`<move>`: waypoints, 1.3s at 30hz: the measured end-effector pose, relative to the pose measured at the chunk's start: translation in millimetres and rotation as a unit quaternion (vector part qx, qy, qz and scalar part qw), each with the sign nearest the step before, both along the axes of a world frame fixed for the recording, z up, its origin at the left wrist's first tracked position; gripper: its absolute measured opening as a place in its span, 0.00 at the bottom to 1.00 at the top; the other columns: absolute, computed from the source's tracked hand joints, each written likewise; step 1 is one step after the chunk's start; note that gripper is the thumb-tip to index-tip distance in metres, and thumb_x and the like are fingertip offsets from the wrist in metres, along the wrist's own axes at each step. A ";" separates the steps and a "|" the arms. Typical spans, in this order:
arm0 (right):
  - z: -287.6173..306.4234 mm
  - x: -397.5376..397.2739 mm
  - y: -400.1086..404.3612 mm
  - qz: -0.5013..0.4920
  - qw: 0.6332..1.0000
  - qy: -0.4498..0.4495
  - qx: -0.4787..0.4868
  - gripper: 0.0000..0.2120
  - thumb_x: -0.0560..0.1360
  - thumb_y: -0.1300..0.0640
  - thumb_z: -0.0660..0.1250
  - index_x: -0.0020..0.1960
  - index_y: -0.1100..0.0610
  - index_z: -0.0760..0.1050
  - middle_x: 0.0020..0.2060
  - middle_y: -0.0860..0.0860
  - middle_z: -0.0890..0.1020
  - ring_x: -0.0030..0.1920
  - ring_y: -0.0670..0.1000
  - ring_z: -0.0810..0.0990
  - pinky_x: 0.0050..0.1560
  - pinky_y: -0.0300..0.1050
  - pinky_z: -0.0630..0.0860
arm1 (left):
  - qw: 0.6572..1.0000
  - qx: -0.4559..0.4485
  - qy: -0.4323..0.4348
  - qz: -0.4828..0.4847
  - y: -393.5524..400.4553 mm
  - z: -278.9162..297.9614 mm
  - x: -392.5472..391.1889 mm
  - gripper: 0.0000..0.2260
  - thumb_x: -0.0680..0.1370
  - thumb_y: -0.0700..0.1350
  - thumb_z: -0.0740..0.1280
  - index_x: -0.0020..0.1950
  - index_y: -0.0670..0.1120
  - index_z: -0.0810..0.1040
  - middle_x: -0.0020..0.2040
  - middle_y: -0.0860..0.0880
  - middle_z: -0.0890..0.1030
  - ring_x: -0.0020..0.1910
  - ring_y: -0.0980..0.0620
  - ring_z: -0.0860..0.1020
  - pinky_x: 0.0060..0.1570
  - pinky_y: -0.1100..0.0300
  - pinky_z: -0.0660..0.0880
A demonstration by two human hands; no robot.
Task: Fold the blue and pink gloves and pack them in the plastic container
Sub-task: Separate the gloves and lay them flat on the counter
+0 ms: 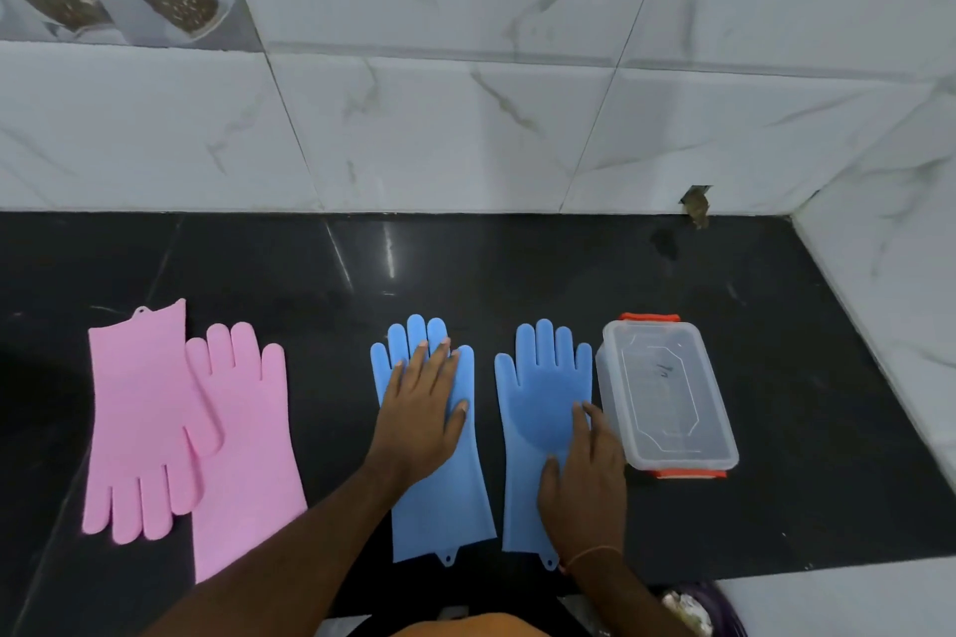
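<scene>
Two blue gloves lie flat side by side on the black counter, fingers pointing away from me. My left hand (421, 409) rests flat, fingers spread, on the left blue glove (439, 507). My right hand (584, 476) lies on the right edge of the right blue glove (533, 409), holding nothing. Two pink gloves lie at the left: one (137, 419) with fingers toward me, overlapping the other (248, 455) whose fingers point away. A clear plastic container (667, 393) with a lid and orange clips stands just right of the blue gloves.
The black counter (517, 274) runs to a white marble-tiled wall (465, 119) at the back and another wall at the right. A small hole shows in the back wall at the right. My orange clothing and a purple object appear at the bottom edge.
</scene>
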State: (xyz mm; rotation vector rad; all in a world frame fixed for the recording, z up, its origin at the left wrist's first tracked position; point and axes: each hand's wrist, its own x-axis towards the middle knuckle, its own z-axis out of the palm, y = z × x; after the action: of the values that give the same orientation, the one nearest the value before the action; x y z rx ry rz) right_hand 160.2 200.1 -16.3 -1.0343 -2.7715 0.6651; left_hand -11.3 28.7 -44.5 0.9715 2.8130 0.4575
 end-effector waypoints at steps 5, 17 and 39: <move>-7.1 -18.6 13.4 0.126 0.990 -0.034 0.058 0.30 0.81 0.51 0.68 0.81 0.51 0.64 0.82 0.54 0.63 0.82 0.61 0.61 0.79 0.69 0.61 | 0.998 -0.037 0.003 0.059 -12.8 -10.8 8.9 0.35 0.85 0.66 0.48 0.89 0.49 0.53 0.89 0.46 0.50 0.88 0.42 0.46 0.85 0.39 0.47; -44.9 -49.7 47.3 0.213 0.970 -0.067 0.092 0.34 0.84 0.36 0.49 0.86 0.44 0.42 0.86 0.49 0.43 0.85 0.56 0.39 0.82 0.68 0.46 | 0.999 -0.040 -0.013 0.021 -22.4 -22.7 0.0 0.33 0.86 0.67 0.48 0.89 0.56 0.50 0.90 0.52 0.47 0.88 0.46 0.41 0.85 0.43 0.41; -53.4 -62.1 46.1 0.231 0.966 -0.059 0.103 0.33 0.85 0.36 0.48 0.86 0.47 0.48 0.86 0.50 0.47 0.85 0.56 0.43 0.82 0.66 0.46 | 0.999 -0.033 -0.016 0.026 -23.3 -25.3 1.2 0.34 0.85 0.68 0.47 0.89 0.55 0.53 0.90 0.52 0.49 0.89 0.45 0.44 0.86 0.40 0.46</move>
State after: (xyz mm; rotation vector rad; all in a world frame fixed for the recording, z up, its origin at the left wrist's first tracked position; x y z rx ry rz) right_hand 98.1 246.2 -69.7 -0.3980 -3.1302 0.3505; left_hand -10.1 5.5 -69.7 0.8715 2.8112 0.3795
